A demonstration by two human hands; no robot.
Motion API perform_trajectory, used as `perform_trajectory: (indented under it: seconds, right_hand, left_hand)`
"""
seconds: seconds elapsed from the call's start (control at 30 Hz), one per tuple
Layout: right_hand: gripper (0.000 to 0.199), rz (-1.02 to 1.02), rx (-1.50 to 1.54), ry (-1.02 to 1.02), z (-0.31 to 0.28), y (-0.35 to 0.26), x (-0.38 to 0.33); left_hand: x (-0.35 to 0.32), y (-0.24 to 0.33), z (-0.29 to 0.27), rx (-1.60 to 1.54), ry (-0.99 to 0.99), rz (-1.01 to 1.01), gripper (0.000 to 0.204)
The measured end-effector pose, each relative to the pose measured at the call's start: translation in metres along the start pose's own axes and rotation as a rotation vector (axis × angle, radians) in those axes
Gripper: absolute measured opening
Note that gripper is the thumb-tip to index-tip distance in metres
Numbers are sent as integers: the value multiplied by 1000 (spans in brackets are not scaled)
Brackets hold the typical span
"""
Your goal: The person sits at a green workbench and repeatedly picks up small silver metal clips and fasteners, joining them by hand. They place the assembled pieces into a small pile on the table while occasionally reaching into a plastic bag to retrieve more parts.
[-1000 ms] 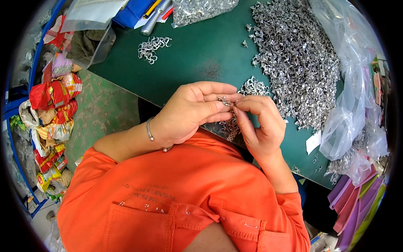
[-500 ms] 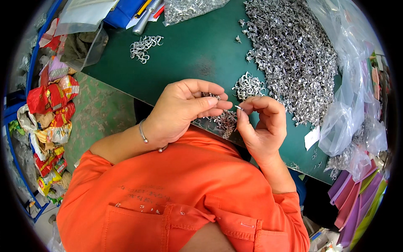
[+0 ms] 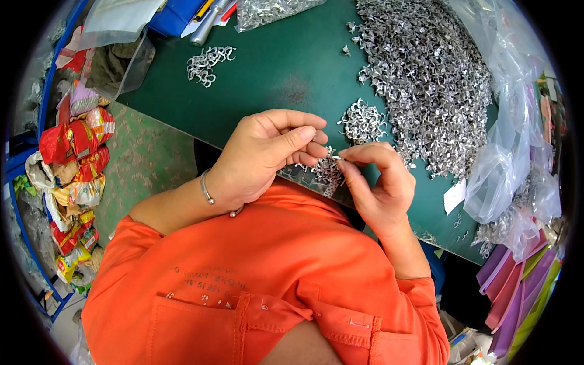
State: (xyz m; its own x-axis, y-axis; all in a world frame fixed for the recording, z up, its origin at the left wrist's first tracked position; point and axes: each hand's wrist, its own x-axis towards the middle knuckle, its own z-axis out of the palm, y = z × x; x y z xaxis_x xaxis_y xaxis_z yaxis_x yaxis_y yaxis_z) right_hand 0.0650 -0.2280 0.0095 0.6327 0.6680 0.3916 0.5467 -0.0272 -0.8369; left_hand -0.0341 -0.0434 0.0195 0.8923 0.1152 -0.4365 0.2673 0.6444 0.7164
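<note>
My left hand [image 3: 261, 149], with a bangle at the wrist, is curled in front of me, its thumb pressed against the fingers. Only a glint of the small metal pieces inside it shows. Between the thumb and forefinger of my right hand [image 3: 386, 188] is a small silvery metal piece [image 3: 333, 157], pointing toward the left fingertips. Below and between the hands, small curved metal parts [image 3: 327, 174] lie at the table's near edge. Just beyond the right hand sits a small pile of bright curved metal clips [image 3: 363, 121].
A large heap of grey metal pieces [image 3: 432, 79] covers the green table's [image 3: 261, 79] right side, beside clear plastic bags [image 3: 502, 164]. More curved clips [image 3: 210, 64] lie far left, near a plastic tub [image 3: 137, 67] and a metal-handled tool [image 3: 207, 27]. Colourful packets [image 3: 76, 143] stand left.
My right hand has moved slightly left with its metal piece, nearer the left fingers. The left fingers have curled in more, and the metal in them shows less.
</note>
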Motion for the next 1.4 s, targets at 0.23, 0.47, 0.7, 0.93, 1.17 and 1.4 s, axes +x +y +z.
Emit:
perform_trajectory:
  seconds: [0.23, 0.47, 0.7, 0.93, 1.17, 1.4]
  right_hand:
    - [22, -109, -153, -71, -3, -6, 11]
    - [27, -39, -206, -46, 11, -8, 17]
    - [19, -76, -182, -40, 8, -9, 19]
    - [17, 93, 36, 30, -1, -9, 14]
    - [19, 92, 59, 49, -2, -3, 8]
    - [31, 114, 132, 116, 7, -1, -3]
  left_hand:
    - [2, 0, 5, -18, -9, 2, 26]
    - [0, 5, 12, 48, -22, -86, 26]
    - [0, 6, 12, 28, -30, -90, 22]
    - [1, 7, 8, 71, -28, -48, 14]
    - [0, 8, 7, 96, -25, -12, 12]
    - [0, 6, 7, 113, 18, 31, 17]
